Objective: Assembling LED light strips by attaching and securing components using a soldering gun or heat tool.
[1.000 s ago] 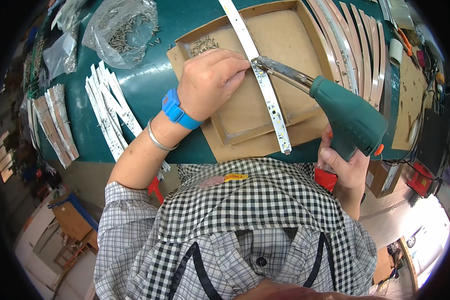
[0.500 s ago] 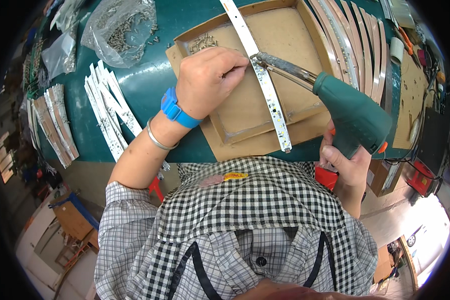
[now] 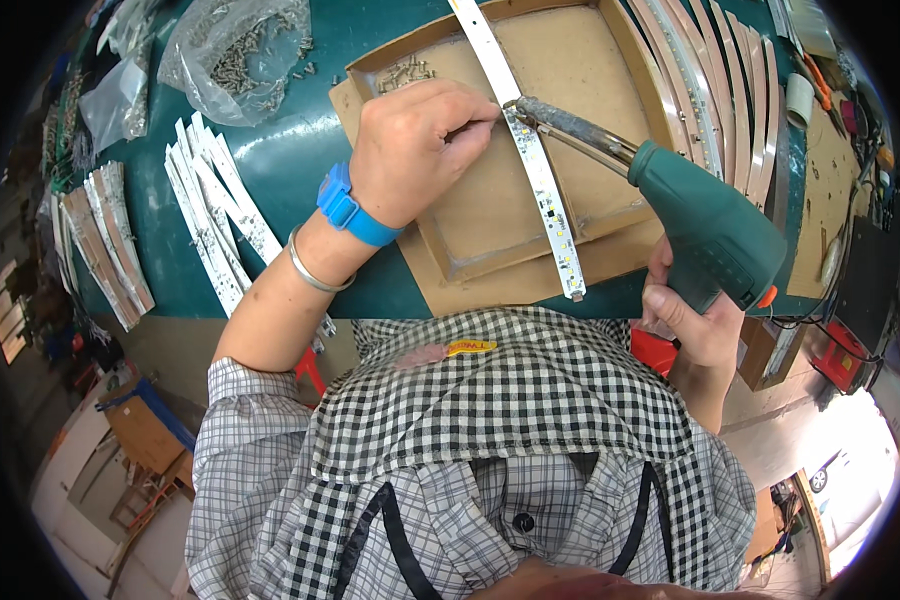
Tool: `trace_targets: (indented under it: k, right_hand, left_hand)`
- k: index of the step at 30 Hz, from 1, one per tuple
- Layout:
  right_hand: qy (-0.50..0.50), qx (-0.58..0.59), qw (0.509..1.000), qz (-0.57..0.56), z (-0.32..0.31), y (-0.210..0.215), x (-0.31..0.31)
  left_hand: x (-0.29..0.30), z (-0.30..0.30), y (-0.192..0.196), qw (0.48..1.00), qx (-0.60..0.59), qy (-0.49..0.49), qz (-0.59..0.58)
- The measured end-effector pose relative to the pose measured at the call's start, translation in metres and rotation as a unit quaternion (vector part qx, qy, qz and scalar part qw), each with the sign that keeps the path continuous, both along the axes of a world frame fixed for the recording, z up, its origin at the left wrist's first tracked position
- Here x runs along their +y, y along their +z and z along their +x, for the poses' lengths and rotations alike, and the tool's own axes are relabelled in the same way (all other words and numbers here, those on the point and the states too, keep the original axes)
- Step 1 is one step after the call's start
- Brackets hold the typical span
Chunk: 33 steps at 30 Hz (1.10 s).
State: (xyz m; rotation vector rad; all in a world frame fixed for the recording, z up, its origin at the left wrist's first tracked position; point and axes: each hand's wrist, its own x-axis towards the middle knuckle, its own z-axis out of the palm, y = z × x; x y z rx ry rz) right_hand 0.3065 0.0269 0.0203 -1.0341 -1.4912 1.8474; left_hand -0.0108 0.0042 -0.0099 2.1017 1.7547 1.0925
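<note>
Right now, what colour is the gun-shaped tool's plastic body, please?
The plastic body is dark green, clearest in head view.

Shows dk green on gun [image 3: 710, 222], orange on its rear tip [image 3: 767, 297]; wht w/ yellow & blk dots on strip [image 3: 542, 183]; brn on tray [image 3: 500, 263]; dk green on table [image 3: 295, 170]. Has blk/wht check on apron [image 3: 500, 400], grey-blue plaid on shirt [image 3: 250, 450], bright blue on wristband [image 3: 372, 229], pinkish-tan on slats [image 3: 742, 110].

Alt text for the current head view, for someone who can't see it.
A person's right hand holds a green soldering gun, its tip at a white circuit strip lying across a shallow cardboard tray, with the left hand close beside it. On the green table lie more white strips and a clear bag of small metal fasteners.
</note>
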Motion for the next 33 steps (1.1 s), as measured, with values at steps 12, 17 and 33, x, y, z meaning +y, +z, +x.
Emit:
trace_targets:
  k: [12,17,33]
  right_hand:
    - [-0.005,0.003,1.000,-0.007,-0.002,0.004,0.002]
    - [0.007,-0.030,0.999,0.023,0.003,-0.002,0.002]
    - [-0.107,0.046,0.992,-0.040,-0.021,0.019,0.006]
  left_hand:
    - [0.000,-0.001,-0.002,0.999,0.026,-0.019,0.034]
    - [0.000,0.000,-0.003,0.998,0.040,-0.022,0.031]
    - [0.001,0.000,-0.003,0.999,0.026,-0.018,0.037]
